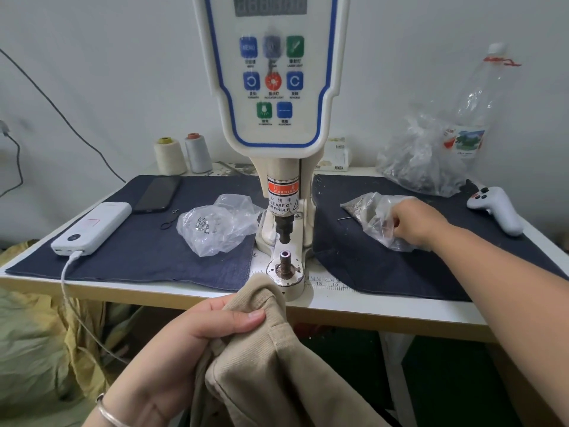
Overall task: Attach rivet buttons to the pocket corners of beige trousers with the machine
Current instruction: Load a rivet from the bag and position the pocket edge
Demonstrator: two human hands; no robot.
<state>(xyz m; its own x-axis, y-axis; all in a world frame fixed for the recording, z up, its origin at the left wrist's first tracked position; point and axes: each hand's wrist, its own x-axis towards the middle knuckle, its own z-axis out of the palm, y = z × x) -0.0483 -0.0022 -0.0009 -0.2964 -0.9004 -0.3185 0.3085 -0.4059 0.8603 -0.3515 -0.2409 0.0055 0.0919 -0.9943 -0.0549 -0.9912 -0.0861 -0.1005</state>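
From the head camera I see my left hand gripping the beige trousers below the front edge of the tabletop; the thumb lies across a fold and the fingers curl behind the cloth. The raised fold sits just beside the base of the machine, touching it or nearly so. My right hand reaches into a clear bag of rivets on the right denim mat, fingers curled in the plastic; I cannot tell whether they pinch a rivet. A second bag lies left of the machine.
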